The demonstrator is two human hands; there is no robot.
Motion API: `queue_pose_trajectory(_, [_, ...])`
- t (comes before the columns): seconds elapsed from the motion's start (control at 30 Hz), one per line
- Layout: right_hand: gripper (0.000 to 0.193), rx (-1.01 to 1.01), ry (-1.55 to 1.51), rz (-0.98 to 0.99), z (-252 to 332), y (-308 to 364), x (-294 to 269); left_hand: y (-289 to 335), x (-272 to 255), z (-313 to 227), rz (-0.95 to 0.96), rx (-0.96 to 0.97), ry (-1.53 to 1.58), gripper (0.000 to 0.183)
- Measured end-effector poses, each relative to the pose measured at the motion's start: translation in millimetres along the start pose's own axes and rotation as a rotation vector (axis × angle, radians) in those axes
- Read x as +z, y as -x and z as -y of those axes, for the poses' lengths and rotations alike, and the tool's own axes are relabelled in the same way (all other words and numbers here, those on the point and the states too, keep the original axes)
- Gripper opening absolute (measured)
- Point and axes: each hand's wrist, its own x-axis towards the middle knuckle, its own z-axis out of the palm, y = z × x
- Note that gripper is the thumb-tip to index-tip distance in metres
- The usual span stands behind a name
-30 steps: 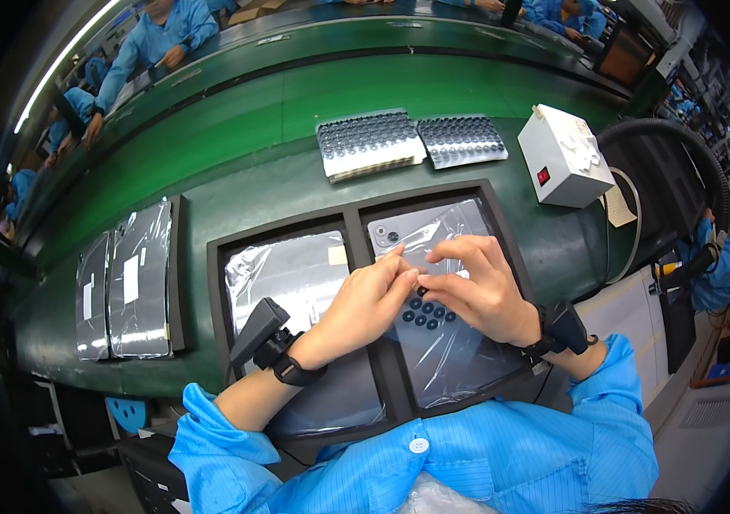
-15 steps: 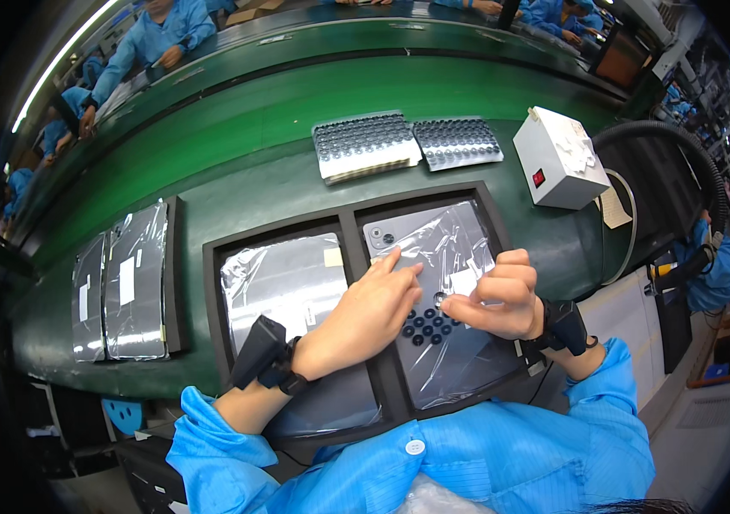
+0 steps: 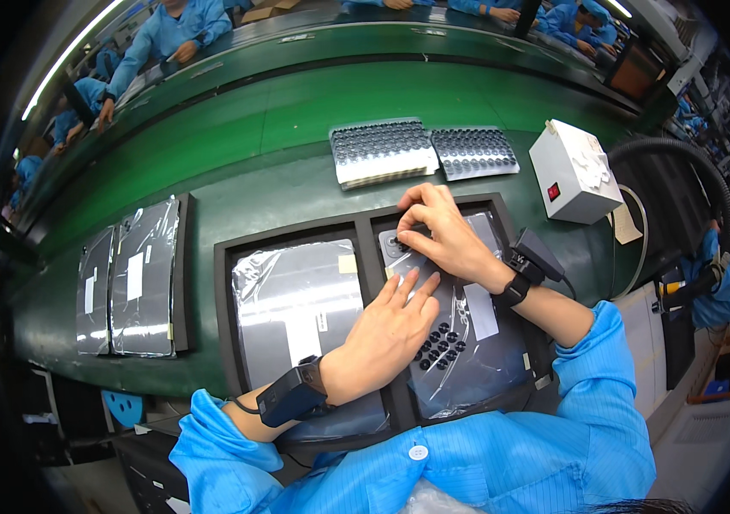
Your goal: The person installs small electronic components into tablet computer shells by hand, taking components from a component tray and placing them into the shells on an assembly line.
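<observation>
Two film-covered tablets lie side by side in a dark foam tray [image 3: 288, 233]: the left tablet [image 3: 283, 278] and the right tablet [image 3: 467, 385]. On the right tablet's back sits a cluster of small black round rings [image 3: 441, 348]. My right hand [image 3: 450, 236] is at that tablet's upper left corner, beside its camera area [image 3: 393, 243]. Its thumb and index finger are pinched there; anything between them is too small to make out. My left hand [image 3: 386, 334] lies with fingers stretched out on the right tablet's film, its palm over the tray's divider.
Sheets of black round parts [image 3: 382, 150] are stacked behind the tray, with another sheet [image 3: 476, 152] alongside. A white box with a red switch [image 3: 575, 176] stands at the back right near a black hose [image 3: 682, 147]. More wrapped tablets [image 3: 144, 283] lie left. Co-workers sit across the bench.
My right hand has moved from the ring cluster up and left to the tablet's camera corner. My left hand has drawn back slightly, fingers now stretched on the film. The view has shifted a little.
</observation>
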Motion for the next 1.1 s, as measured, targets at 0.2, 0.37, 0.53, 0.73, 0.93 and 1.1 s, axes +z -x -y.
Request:
queue_pose_trajectory(0.2, [0.012, 0.074, -0.044, 0.069, -3, -5, 9, 0, -2, 1, -0.018, 0.004, 0.018, 0.019])
queue_pose_trajectory(0.37, [0.010, 0.039, -0.004, -0.003, -5, -7, 13, -1, -2, 2, -0.004, -0.001, 0.026, 0.018])
queue_pose_trajectory(0.53, [0.006, -0.040, 0.083, -0.023, -3, -2, 12, -1, -2, 2, -0.008, -0.001, 0.033, 0.019])
queue_pose_trajectory(0.73, [0.014, -0.355, 0.485, -0.042, 14, 11, 7, 1, -2, 1, -0.027, 0.002, 0.032, 0.020])
queue_pose_trajectory(0.93, [0.032, -0.489, 0.648, 0.192, 20, 0, -6, -4, -9, 3, -0.042, -0.024, 0.121, 0.016])
queue_pose_trajectory(1.1, [0.028, -0.199, 0.161, 0.133, 34, 13, -40, 9, -38, 18, -0.249, -0.130, 0.347, 0.019])
